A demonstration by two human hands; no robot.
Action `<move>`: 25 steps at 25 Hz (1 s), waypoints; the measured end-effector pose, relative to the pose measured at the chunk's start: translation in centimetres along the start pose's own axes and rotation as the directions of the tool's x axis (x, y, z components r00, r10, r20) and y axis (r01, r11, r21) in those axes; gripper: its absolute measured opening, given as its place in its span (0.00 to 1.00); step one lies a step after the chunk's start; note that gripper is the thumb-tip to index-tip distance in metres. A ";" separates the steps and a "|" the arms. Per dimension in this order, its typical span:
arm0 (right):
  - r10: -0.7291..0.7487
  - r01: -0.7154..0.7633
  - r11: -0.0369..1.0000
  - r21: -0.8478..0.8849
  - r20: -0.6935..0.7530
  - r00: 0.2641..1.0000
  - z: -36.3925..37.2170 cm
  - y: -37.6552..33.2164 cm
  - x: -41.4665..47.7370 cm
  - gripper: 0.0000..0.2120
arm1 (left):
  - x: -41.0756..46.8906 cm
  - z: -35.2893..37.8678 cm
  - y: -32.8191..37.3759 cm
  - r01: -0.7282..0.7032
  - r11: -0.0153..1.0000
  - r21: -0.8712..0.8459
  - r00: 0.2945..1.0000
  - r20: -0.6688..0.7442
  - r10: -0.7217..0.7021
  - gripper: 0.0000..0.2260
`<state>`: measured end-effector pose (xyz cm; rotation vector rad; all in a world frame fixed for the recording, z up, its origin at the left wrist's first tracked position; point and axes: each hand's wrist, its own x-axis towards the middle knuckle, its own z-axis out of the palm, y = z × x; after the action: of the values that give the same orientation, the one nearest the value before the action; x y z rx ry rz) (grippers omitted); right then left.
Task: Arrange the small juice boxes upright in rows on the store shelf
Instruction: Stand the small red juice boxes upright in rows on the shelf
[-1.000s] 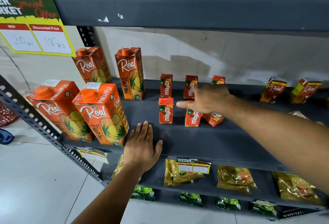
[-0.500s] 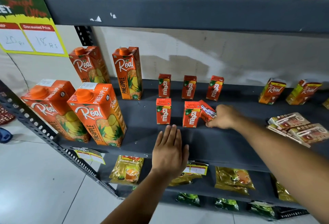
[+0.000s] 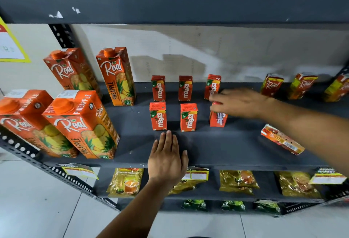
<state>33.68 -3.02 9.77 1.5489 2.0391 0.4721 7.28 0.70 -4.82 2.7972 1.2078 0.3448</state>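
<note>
Fingers (image 3: 215, 98) atop juice box (image 3: 218, 118).

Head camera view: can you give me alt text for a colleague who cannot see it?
A person's right hand grips the top of a small Maaza juice box, third in the front row of a grey store shelf, beside five upright Maaza boxes. The left hand rests flat on the shelf's front edge; another small carton lies on its side to the right.

Right hand (image 3: 239, 102) atop upright juice box (image 3: 218, 119)
</note>
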 end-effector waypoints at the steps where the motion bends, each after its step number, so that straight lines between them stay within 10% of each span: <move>1: -0.042 0.042 0.999 -0.027 0.013 0.999 -0.1 -0.1 -0.1 0.17 | 0.0 0.0 0.0 0.000 1.000 0.004 1.000 0.002 0.000 0.31; 11: 0.105 -0.135 0.939 0.316 0.109 0.988 -1.1 1.2 -0.9 0.27 | 0.1 0.2 -0.1 0.002 1.000 0.021 1.000 0.028 -0.003 0.33; 16: 0.474 -0.547 0.742 0.388 0.273 0.837 -1.1 -0.7 0.8 0.26 | -0.1 -0.1 0.0 -0.008 1.000 0.010 1.000 0.002 0.008 0.30; 22: 0.613 -0.631 0.575 0.521 0.236 0.754 -1.5 1.0 -1.0 0.52 | -0.1 -0.1 0.1 -0.011 0.998 0.054 0.999 0.036 0.009 0.31; 25: 0.719 -0.701 0.430 0.570 0.254 0.647 -0.4 6.0 -5.8 0.41 | -0.6 -1.0 1.0 -0.069 0.998 0.007 0.997 -0.017 0.070 0.30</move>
<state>39.26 -6.90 14.73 2.8761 1.4877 0.0583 7.38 -0.40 -3.84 2.8530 1.1190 0.3707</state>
